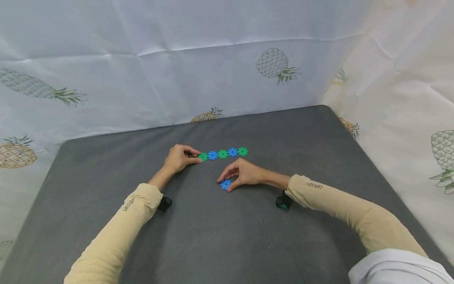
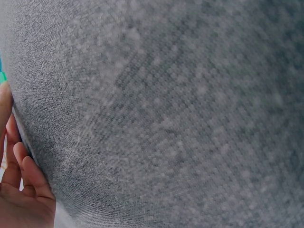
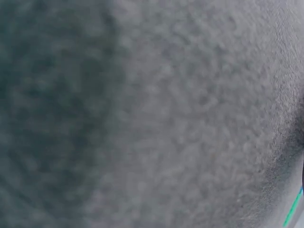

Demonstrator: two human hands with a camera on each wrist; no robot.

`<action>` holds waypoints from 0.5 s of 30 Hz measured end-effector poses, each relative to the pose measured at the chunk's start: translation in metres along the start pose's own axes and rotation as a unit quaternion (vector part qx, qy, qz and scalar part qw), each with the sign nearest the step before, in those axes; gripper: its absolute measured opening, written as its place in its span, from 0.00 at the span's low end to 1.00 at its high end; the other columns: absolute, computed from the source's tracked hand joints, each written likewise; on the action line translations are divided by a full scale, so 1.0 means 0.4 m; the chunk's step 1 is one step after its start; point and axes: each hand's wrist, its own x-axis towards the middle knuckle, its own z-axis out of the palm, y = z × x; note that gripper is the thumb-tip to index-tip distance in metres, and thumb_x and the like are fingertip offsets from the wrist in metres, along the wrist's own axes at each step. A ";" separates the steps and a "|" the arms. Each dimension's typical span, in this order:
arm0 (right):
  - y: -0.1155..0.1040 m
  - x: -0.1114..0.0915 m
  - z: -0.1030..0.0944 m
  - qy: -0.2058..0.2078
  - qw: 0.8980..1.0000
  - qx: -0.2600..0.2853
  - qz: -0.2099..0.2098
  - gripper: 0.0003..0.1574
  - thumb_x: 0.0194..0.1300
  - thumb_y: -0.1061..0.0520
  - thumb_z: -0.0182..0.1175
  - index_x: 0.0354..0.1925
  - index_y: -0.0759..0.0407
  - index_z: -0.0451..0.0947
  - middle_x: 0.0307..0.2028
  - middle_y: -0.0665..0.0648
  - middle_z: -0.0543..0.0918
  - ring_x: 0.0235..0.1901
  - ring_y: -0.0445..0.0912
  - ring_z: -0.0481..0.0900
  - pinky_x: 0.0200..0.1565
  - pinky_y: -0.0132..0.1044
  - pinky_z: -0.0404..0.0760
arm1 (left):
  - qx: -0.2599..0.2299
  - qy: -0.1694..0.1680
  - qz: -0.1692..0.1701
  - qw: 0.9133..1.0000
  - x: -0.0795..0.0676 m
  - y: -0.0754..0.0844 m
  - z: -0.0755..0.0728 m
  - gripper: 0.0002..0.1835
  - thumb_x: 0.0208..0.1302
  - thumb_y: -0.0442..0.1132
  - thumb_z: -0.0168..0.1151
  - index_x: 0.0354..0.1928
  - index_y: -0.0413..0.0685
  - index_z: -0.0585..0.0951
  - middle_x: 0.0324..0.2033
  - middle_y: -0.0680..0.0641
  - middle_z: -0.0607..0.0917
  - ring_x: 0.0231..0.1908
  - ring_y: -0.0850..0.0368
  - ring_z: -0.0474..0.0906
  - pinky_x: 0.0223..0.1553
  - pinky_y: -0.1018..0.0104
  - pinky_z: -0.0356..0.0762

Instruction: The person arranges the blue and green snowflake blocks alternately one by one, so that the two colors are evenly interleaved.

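A row of notched plastic discs, joined edge to edge, lies across the dark table in the head view, with a green disc (image 1: 222, 154) in its middle and another green disc (image 1: 242, 151) at its right end. Between them sits a blue disc (image 1: 232, 152); a second blue disc (image 1: 212, 155) is left of the middle. My left hand (image 1: 178, 158) pinches the green disc (image 1: 203, 157) at the row's left end. Nearer to me, my right hand (image 1: 247, 173) holds a separate blue disc (image 1: 226, 184) between thumb and fingers. The left wrist view catches only part of the left hand (image 2: 28, 190).
Grey cloth covers the table (image 1: 198, 236). A white pineapple-print curtain (image 1: 213, 79) hangs along the back and the right side. A dark wrist camera (image 1: 164, 204) sits under the left sleeve, and another wrist camera (image 1: 283, 201) under the right one.
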 end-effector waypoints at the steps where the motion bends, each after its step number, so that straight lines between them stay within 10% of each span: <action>1: -0.001 -0.002 0.001 0.001 1.000 -0.003 -0.004 0.23 0.51 0.68 0.71 0.48 0.70 0.81 0.49 0.63 0.83 0.52 0.47 0.80 0.54 0.39 0.75 | 0.000 0.000 0.000 1.000 0.000 -0.002 0.001 0.14 0.53 0.42 0.74 0.42 0.45 0.88 0.33 0.46 0.86 0.24 0.57 0.73 0.25 0.65 0.67; 15: 0.005 -0.024 -0.002 0.030 0.994 -0.096 -0.048 0.21 0.54 0.64 0.71 0.47 0.65 0.82 0.46 0.57 0.85 0.49 0.43 0.81 0.51 0.36 0.77 | -0.004 0.000 0.006 1.000 0.002 -0.004 0.002 0.14 0.54 0.41 0.74 0.42 0.45 0.88 0.34 0.46 0.86 0.25 0.57 0.73 0.26 0.65 0.67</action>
